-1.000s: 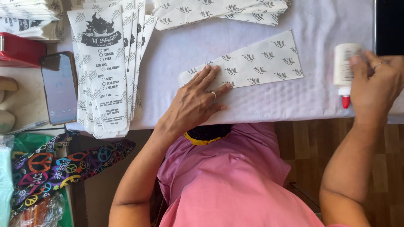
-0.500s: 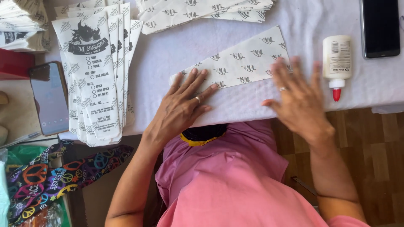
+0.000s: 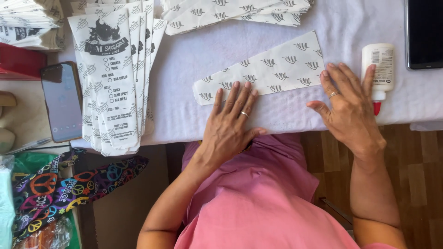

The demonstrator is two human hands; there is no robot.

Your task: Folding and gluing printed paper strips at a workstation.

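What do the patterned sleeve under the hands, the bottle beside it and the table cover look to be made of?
Sleeve: thin matte paper, printed, lying flat with sharp creased edges. Bottle: probably plastic, white and smooth, with a red tip. Table cover: seemingly soft white cloth or paper towelling, with a fine embossed texture.

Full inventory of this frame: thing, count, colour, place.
folded paper sheet: 1, white with grey leaf print, centre of table, under both hands' fingertips
glue bottle: 1, white with red tip, beside right hand
printed paper bags: fanned stack, white, left
patterned sheets: pile, white and grey, top
phone: 1, dark, far left
dark screen: 1, black, top right
tablecloth: 1, white
patterned cloth: 1, multicoloured, lower left
left hand: flat, open
right hand: flat, open
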